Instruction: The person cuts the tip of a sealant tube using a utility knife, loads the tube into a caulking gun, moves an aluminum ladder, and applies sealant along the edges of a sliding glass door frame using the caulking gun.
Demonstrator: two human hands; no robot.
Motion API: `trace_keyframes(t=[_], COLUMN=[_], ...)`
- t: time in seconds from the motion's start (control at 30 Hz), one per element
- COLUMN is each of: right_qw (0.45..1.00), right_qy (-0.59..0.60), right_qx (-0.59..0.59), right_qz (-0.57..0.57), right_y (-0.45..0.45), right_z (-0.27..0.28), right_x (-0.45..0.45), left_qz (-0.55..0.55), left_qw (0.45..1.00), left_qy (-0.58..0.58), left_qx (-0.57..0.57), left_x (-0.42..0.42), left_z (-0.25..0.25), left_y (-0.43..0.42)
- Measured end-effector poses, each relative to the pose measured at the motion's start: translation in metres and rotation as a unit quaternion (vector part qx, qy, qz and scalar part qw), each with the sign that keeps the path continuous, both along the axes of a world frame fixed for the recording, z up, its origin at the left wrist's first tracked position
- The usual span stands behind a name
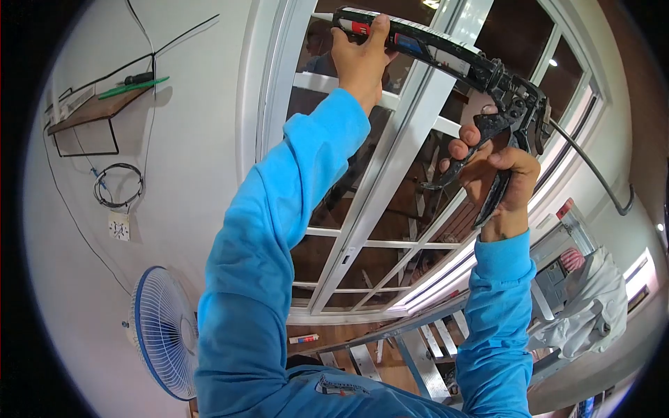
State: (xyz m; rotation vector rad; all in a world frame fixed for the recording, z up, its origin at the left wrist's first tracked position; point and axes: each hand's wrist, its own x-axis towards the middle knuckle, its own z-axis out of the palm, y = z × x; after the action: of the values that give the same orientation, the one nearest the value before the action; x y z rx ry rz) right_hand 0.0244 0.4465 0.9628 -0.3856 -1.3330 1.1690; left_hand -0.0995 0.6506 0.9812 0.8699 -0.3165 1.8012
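Both of my hands hold a black caulking gun [496, 78] up in front of a white-framed glass door. My left hand [360, 61] grips the front of its barrel from below, close to the nozzle end. A sealant cartridge [448, 61] lies in the barrel, its pale nozzle [322, 15] pointing to the upper left. My right hand [505, 171] is wrapped around the handle, fingers on the trigger [456, 171]. The hooked plunger rod [589, 160] sticks out far behind the gun. Whether the nozzle touches the frame I cannot tell.
The white door frame [390, 167] spans the middle. Left are a wall shelf [97, 111], a coiled cable [118, 185] and a fan [162, 334]. Below are a metal ladder [425, 366] and another cartridge [304, 339] on the floor. A pale cloth [592, 306] hangs at right.
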Motion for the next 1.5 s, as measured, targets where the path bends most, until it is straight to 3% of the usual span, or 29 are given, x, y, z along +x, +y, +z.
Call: trace_keyframes(t=[0.83, 0.93, 1.0, 1.07, 1.23, 1.3, 1.5], right_qw=[0.996, 0.989, 0.993, 0.995, 0.997, 0.997, 0.995], right_qy=[0.032, 0.039, 0.019, 0.008, -0.026, -0.035, -0.043], right_qx=[-0.079, -0.13, -0.094, -0.083, -0.066, -0.073, -0.086], right_qz=[0.0, -0.054, -0.062, -0.048, -0.036, -0.001, -0.007], right_y=[-0.008, -0.019, -0.013, -0.008, 0.005, 0.009, 0.015], right_z=[-0.052, -0.026, -0.016, -0.005, 0.023, 0.033, 0.039], right_x=[0.01, 0.0, 0.002, 0.006, 0.023, 0.029, 0.044], left_qz=[-0.033, -0.029, -0.024, -0.056, -0.08, -0.18, -0.161], left_qw=[0.993, 0.99, 0.989, 0.98, 0.981, 0.961, 0.967], left_qy=[0.007, -0.015, -0.027, -0.023, -0.042, -0.033, -0.003], left_qx=[-0.11, -0.138, -0.142, -0.188, -0.173, -0.207, -0.197], left_x=[-0.003, 0.001, 0.003, 0.003, 0.006, 0.003, 0.005], left_z=[-0.081, -0.074, -0.071, -0.066, -0.055, -0.051, -0.051], left_y=[-0.024, -0.03, -0.027, -0.02, -0.003, 0.013, 0.02])
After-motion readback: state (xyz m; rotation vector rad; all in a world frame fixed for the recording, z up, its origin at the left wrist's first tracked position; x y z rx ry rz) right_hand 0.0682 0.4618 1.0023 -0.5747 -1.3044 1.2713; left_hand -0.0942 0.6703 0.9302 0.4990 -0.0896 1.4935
